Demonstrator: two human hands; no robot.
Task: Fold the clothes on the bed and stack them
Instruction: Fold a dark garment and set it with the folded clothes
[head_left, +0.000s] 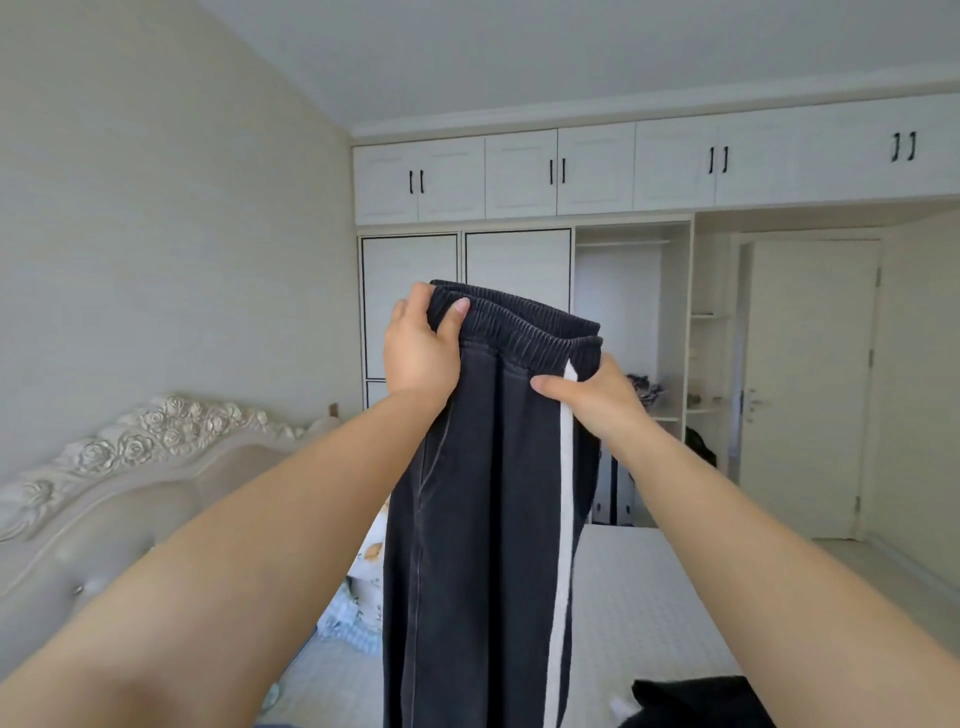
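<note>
Hanging: dark trousers (478, 493) dangle full length from both hands, held up in the air in front of the person and above the bed (639, 597), so the legs can drop straight and line up before any fold is made.
Waistband (519, 325): elastic and gathered, it runs between the two hands, higher at the left hand and sloping down toward the right.
Stripe (563, 519): a white side stripe falls just below the right hand, which suggests the legs are already laid one against the other, side seam forward.
Left hand (421, 348): pinches the upper corner of the waistband, thumb on the near face, fingers curled over the top edge.
Right hand (587, 389): grips the lower end of the waistband, thumb pressed flat across the near face, fingers hidden behind the cloth.
Below the hands: a second dark garment (696, 701) lies on the bed under the right forearm, probably waiting its turn; pale patterned bedding (358, 587) sits under the left forearm.
Beyond the hands: a white wardrobe (519, 176) fills the far wall; a carved headboard (130, 467) stands off to the left.
Step in hand: likely squaring the trousers before lowering them to fold.
</note>
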